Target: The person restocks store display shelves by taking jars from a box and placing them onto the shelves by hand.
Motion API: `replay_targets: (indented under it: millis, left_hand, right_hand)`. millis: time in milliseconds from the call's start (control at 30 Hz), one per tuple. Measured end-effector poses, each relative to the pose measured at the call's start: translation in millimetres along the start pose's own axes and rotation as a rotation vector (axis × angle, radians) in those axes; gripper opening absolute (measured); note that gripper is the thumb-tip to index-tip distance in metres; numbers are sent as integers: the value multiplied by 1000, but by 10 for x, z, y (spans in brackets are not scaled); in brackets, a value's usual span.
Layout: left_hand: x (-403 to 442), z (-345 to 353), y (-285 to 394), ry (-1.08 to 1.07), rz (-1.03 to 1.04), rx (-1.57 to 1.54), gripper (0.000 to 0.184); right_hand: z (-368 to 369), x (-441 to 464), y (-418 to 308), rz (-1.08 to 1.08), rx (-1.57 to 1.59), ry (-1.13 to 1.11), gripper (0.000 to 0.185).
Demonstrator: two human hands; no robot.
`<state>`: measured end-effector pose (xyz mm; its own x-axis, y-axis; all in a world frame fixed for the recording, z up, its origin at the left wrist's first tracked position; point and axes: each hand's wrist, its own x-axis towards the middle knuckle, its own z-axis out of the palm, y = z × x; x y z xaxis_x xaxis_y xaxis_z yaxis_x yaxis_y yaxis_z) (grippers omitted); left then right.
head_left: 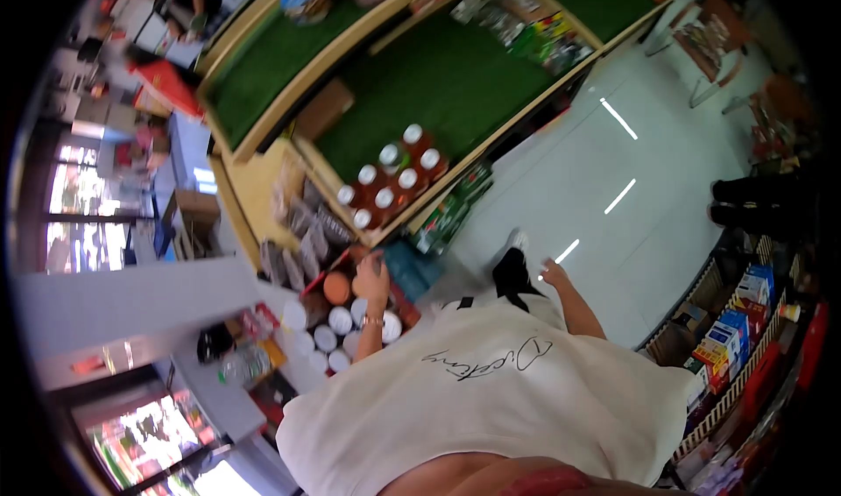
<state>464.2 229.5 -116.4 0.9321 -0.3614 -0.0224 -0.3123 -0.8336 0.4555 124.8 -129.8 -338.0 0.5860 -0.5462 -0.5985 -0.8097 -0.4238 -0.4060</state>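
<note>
My left hand (372,281) is over a group of jars with white lids (340,322), close beside a jar with an orange-brown lid (337,287). Its fingers point away from me and are too small and blurred to show whether they grip anything. My right hand (554,273) hangs over the pale floor at my other side, fingers loosely apart, nothing visible in it. Beyond my left hand, several bottles with white caps and reddish-brown contents (385,180) stand in a corner of the green-lined display shelf (429,84).
Green packs (451,207) lie along the shelf's lower edge, near a teal container (412,268). Bagged goods (307,233) sit at the left. Baskets of boxed goods (727,338) stand on the right. A chair (710,40) is at the far right. Another person (180,5) is far left.
</note>
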Motion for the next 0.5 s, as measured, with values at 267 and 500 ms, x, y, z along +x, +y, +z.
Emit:
replay_targets:
  millis: [267, 500]
  left_hand:
    - [717, 1076, 2110, -446, 478, -369, 23]
    - [1188, 1921, 3251, -964, 631, -38, 42]
  right_hand:
    - [-851, -15, 2340, 433, 171, 384, 19]
    - [-1000, 430, 1725, 391, 648, 305, 30]
